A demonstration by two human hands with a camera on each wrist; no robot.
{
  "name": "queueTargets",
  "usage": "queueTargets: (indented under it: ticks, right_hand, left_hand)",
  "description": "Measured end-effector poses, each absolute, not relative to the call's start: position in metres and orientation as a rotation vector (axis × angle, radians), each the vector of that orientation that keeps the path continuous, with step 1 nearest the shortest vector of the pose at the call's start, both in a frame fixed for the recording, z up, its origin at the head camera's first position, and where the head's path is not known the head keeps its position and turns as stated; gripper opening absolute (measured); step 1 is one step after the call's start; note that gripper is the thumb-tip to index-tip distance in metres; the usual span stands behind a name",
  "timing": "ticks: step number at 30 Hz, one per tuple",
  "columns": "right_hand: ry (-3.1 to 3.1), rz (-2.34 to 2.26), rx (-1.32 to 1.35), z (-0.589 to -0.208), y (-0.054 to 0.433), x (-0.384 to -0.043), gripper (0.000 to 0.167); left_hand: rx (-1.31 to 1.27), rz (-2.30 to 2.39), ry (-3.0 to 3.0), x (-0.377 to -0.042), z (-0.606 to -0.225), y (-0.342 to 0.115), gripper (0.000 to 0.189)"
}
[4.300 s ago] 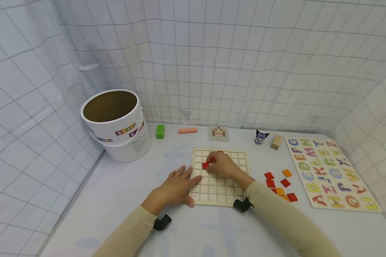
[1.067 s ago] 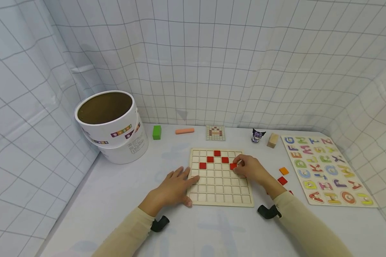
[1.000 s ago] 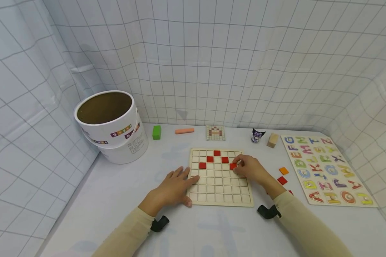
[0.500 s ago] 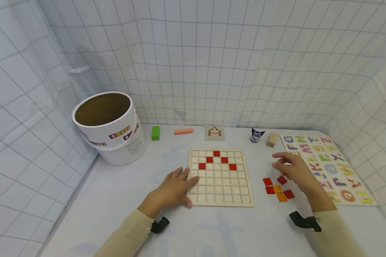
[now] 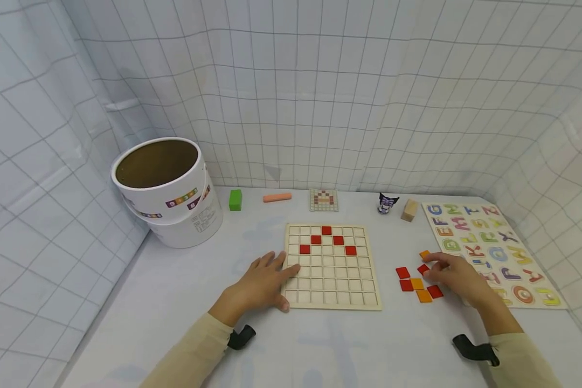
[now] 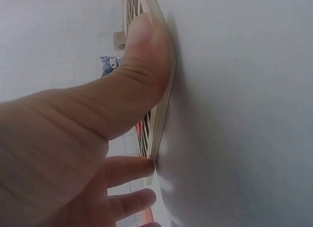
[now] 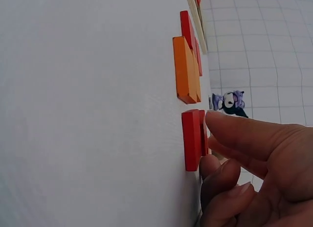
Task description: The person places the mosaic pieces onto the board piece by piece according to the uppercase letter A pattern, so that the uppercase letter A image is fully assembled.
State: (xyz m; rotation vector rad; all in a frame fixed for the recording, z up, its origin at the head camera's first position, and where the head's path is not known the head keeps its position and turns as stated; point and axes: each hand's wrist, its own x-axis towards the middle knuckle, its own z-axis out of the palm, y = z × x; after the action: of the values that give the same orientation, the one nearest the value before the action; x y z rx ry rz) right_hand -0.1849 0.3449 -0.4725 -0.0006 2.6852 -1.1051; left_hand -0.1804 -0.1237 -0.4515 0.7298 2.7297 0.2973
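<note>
On the white table lies a pale wooden grid board [image 5: 337,283], with several red tiles [image 5: 326,230] set in its upper cells in a peaked pattern. My left hand [image 5: 259,283] rests at the board's left edge, fingers spread; the left wrist view shows the thumb [image 6: 146,56] against the rim. To the right of the board, my right hand [image 5: 458,277] has its thumb and fingers curled around a loose red tile [image 5: 422,269] and pinches it at the tabletop. Beside it lie more red tiles [image 5: 403,272] and orange tiles [image 5: 424,296]. One orange tile [image 5: 424,254] is partly hidden by the index finger.
A white bucket [image 5: 199,215] stands at the back left. Along the back are a green block [image 5: 235,200], an orange stick [image 5: 277,198], a small pattern card [image 5: 323,200], a figurine [image 5: 387,203] and a wooden block [image 5: 409,210]. An alphabet board [image 5: 533,285] lies at the right.
My right hand has set several red tiles on the board, let go of the last one, moved right, and lowered to a loose red tile. My left hand has stayed at the board's left edge.
</note>
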Motion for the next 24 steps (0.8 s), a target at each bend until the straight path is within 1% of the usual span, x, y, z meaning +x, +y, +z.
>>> queueTargets:
  ticks: [16,24]
  right_hand:
    - [2.723,-1.027,0.006,-0.4729,0.3372,-0.1870,0.039]
    - [2.695,-1.085,-0.016,-0.4763,0.3410,-0.1876,0.044]
  left_hand:
    - [0.736,0.279,2.726,-0.1842,-0.4547,-0.1241,0.097]
    - [0.727,0.277,2.720,-0.1830,-0.4542,-0.1232,0.097]
